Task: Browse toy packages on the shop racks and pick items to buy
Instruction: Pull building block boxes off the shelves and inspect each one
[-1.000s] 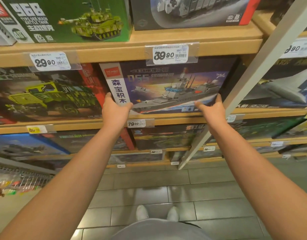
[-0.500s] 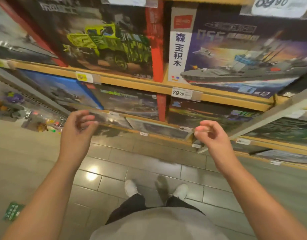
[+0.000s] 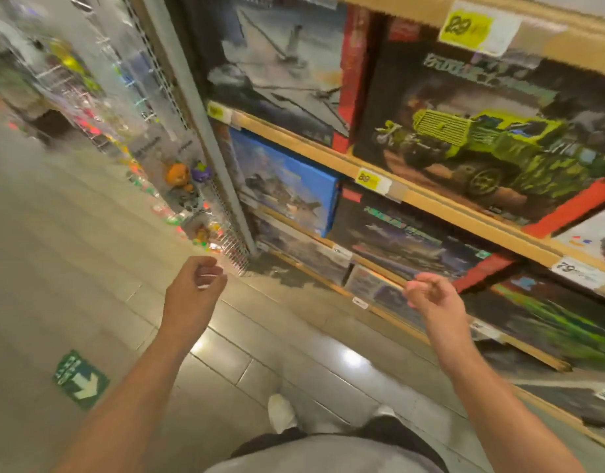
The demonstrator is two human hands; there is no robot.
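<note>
Both the left hand [image 3: 195,285] and right hand [image 3: 434,297] hang loosely curled, holding nothing, toy boxes [image 3: 482,131] above and right; blur suggests a hasty reach could topple one.

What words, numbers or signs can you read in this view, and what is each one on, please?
"89": yellow price tag on the shelf edge below the green truck box.
"89", blurred: upper yellow price tag.
"79": white price tag at right.
White arrow: green floor sticker; its characters are too blurred to read.
Box titles and other tags: too blurred to read.
</note>
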